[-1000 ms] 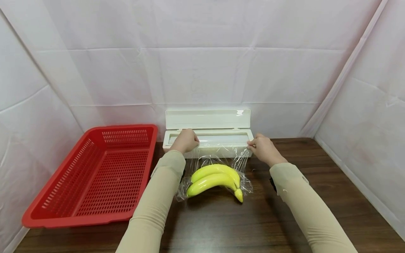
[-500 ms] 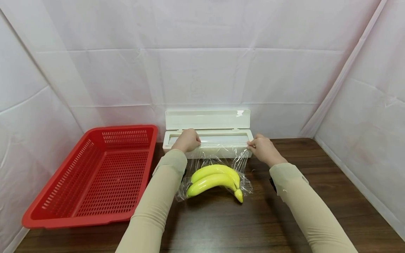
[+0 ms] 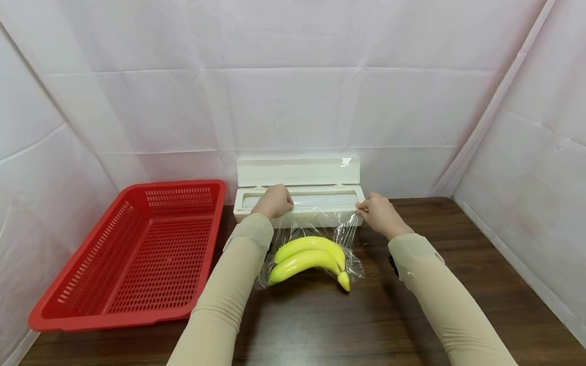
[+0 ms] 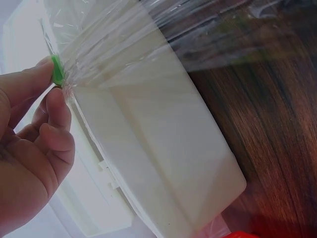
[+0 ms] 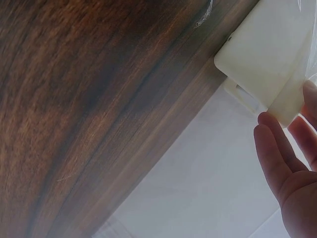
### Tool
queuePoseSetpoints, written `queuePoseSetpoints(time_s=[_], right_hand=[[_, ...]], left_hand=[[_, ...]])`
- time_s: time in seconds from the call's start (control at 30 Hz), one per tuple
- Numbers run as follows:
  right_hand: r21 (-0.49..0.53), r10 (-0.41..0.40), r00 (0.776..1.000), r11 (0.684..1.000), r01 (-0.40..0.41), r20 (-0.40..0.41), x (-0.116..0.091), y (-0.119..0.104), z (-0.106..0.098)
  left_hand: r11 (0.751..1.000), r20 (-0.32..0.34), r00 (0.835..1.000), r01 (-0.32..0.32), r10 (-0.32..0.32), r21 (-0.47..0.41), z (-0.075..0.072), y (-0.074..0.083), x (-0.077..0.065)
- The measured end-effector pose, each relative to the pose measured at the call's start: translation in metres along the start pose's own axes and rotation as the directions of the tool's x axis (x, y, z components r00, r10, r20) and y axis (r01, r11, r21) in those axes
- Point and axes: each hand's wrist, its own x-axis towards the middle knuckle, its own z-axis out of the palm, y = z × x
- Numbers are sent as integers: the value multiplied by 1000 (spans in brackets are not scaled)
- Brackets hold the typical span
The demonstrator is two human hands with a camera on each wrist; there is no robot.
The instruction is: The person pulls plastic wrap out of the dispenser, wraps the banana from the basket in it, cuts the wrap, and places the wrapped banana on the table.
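Observation:
A white cling film dispenser [image 3: 320, 219] stands by the back wall with its lid raised. Clear cling film [image 3: 316, 217] hangs over its front and spreads around two yellow bananas [image 3: 306, 263] on the table; their stem end pokes out. My left hand [image 3: 273, 201] pinches a small green slider [image 4: 58, 70] between thumb and forefinger at the dispenser's front edge, left of the middle, where the film bunches up. My right hand [image 3: 380, 213] grips the dispenser's right front corner, thumb in front, beside gathered film; the right wrist view cuts off part of this hand.
A red slotted plastic basket [image 3: 167, 254] sits to the left of my left forearm. White cloth walls [image 3: 293, 112] enclose the dark wooden table [image 3: 329, 330] at the back and both sides.
My left hand has slid a little to the right along the dispenser's front edge. The right hand, bananas and basket hold their places; the head view has shifted slightly.

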Motion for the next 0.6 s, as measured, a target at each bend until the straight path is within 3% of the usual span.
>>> queuePoseSetpoints(time_s=[0.6], right_hand=[[-7,19,1000,1000,-19,7,0,-2,0]], left_hand=[[998,28,999,-21,19,55,-3,6,2]])
